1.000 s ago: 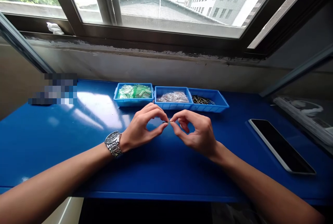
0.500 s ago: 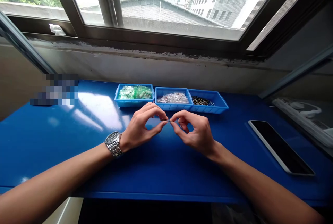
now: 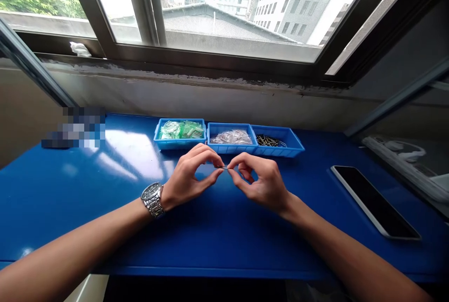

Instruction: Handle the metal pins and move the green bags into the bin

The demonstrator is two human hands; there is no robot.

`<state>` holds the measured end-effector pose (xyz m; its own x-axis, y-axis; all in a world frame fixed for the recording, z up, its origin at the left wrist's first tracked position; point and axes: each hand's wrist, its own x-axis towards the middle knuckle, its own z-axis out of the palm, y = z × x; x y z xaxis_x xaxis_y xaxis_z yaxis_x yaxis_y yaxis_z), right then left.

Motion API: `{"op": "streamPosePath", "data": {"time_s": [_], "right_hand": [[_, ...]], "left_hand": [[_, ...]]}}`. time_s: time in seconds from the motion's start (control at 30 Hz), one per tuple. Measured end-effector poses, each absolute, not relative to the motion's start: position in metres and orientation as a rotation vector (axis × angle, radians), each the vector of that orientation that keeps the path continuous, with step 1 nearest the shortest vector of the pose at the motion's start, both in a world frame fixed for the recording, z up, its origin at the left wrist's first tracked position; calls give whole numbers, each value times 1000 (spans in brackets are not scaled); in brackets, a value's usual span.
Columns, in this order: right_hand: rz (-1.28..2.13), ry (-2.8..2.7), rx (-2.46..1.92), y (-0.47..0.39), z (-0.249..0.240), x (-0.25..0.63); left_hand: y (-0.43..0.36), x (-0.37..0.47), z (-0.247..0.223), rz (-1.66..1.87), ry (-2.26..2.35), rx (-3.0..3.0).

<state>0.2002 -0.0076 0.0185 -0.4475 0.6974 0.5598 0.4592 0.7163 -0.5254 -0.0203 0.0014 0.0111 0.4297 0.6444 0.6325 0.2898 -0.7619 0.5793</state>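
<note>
Between the fingertips of both hands is a thin, small metal piece, held level above the blue table. My left hand, with a watch on its wrist, pinches one end between thumb and forefinger. The other end is pinched by my right hand. Behind the hands stand three blue bins: the left bin holds green and clear packets, the middle bin holds small clear packets, and the right bin holds dark, thin metal pieces.
On the right of the blue table lies a phone. A white cable and a ledge are beyond it. A blurred patch covers something at the back left. The wall and window rise behind the bins.
The camera view has shifted slightly, so the bins and window sit a little lower. Both hands keep their pinch on the small piece, almost unmoved.
</note>
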Motion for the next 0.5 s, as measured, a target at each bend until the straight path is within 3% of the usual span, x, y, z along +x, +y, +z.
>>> {"op": "streamPosePath", "data": {"time_s": [0.2,0.5], "right_hand": [[443,-2194,-924,2,15,203],[-156,-1865,-1381,37,44,269]], "left_hand": [[3,-21,10,1229,817,2298],[6,-25,6,1220,895,2267]]}}
